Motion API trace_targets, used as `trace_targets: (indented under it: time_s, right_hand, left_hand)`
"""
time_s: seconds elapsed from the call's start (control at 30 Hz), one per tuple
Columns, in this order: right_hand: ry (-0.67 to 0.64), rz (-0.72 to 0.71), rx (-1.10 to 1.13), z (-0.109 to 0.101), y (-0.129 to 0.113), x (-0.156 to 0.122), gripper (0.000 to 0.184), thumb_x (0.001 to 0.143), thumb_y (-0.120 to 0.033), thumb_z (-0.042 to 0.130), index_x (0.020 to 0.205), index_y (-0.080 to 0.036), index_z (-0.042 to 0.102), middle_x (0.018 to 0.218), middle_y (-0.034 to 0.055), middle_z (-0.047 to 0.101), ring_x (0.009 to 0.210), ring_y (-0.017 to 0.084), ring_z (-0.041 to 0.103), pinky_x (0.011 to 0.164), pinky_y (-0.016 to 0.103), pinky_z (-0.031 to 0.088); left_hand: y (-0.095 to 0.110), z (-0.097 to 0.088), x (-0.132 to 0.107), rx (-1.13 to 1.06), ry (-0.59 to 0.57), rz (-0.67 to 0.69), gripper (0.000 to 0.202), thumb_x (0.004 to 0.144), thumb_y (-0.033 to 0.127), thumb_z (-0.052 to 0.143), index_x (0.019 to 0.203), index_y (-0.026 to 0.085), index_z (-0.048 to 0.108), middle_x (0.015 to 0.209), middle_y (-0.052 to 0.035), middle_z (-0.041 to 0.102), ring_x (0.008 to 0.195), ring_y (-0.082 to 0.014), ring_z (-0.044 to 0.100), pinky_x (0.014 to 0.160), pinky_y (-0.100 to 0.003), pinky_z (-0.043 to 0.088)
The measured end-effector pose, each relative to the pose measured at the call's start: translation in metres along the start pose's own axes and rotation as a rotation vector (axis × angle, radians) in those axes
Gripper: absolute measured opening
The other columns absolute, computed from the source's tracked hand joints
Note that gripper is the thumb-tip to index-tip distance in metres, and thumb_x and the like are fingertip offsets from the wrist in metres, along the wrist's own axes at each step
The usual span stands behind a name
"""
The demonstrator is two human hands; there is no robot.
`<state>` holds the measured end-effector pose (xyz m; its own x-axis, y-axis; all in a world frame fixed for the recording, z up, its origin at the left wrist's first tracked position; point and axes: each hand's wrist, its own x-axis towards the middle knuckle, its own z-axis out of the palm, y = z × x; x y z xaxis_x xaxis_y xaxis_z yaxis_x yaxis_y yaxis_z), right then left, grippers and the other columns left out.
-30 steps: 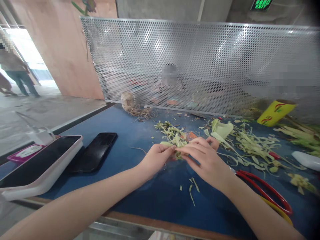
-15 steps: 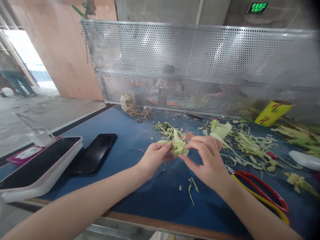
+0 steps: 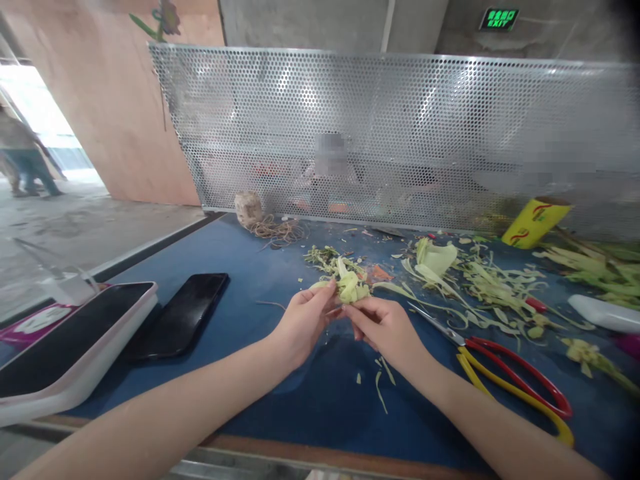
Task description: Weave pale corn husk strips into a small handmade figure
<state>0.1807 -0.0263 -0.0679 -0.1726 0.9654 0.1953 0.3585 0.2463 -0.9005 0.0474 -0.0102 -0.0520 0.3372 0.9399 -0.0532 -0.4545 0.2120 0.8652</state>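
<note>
My left hand and my right hand meet over the middle of the blue table. Together they pinch a small folded bundle of pale green leaf strips, held just above the table. The left thumb and fingers close on its left side. Curled under it, the right fingers grip its base. Red and yellow handled scissors lie on the table just right of my right hand.
Cut leaf strips litter the table's right half. A black phone and a white-edged tablet lie left. A twine ball and yellow tube stand by the perforated metal screen. A person stands far left.
My right hand has drawn back from on top of the leaf bundle to beneath it, uncovering the scissors' blades. The bundle has risen slightly and now shows between both hands.
</note>
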Motion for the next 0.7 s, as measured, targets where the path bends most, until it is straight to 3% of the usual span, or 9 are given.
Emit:
trace_targets:
  time_s: [0.2, 0.4, 0.57, 0.7]
  right_hand:
    - [0.005, -0.002, 0.062, -0.001, 0.003, -0.002, 0.021, 0.077, -0.030, 0.047, 0.063, -0.017, 0.056, 0.046, -0.0042, 0.048, 0.033, 0.005, 0.035, 0.035, 0.019, 0.028]
    - [-0.073, -0.035, -0.022, -0.001, 0.002, -0.001, 0.021, 0.077, -0.024, 0.045, 0.060, -0.016, 0.053, 0.045, -0.0046, 0.047, 0.038, 0.006, 0.041, 0.041, 0.018, 0.033]
    - [-0.233, -0.113, -0.159, -0.002, -0.001, -0.006, 0.020, 0.075, -0.016, 0.043, 0.059, -0.016, 0.056, 0.046, -0.0042, 0.046, 0.043, 0.007, 0.043, 0.043, 0.018, 0.032]
    - [-0.284, -0.147, -0.245, -0.008, -0.002, -0.008, 0.025, 0.079, -0.022, 0.043, 0.060, -0.016, 0.057, 0.046, -0.0036, 0.047, 0.042, 0.008, 0.043, 0.042, 0.018, 0.032]
  left_hand:
    - [0.001, -0.002, -0.001, 0.051, -0.039, -0.018, 0.022, 0.055, 0.015, 0.074, 0.075, 0.009, 0.065, 0.070, -0.0046, 0.065, 0.058, -0.0096, 0.055, 0.062, -0.024, 0.042]
    - [-0.001, -0.005, 0.003, 0.047, -0.025, 0.022, 0.019, 0.056, 0.016, 0.073, 0.072, 0.009, 0.066, 0.067, -0.0048, 0.065, 0.056, -0.0106, 0.055, 0.056, -0.024, 0.042]
    - [0.005, -0.009, 0.007, 0.061, 0.105, 0.117, 0.022, 0.055, 0.015, 0.073, 0.077, 0.011, 0.067, 0.074, -0.0051, 0.068, 0.074, -0.0143, 0.060, 0.073, -0.024, 0.044]
    - [0.007, -0.012, 0.009, 0.087, 0.084, 0.152, 0.023, 0.057, 0.018, 0.073, 0.079, 0.013, 0.068, 0.080, -0.0051, 0.069, 0.078, -0.0141, 0.060, 0.078, -0.024, 0.043]
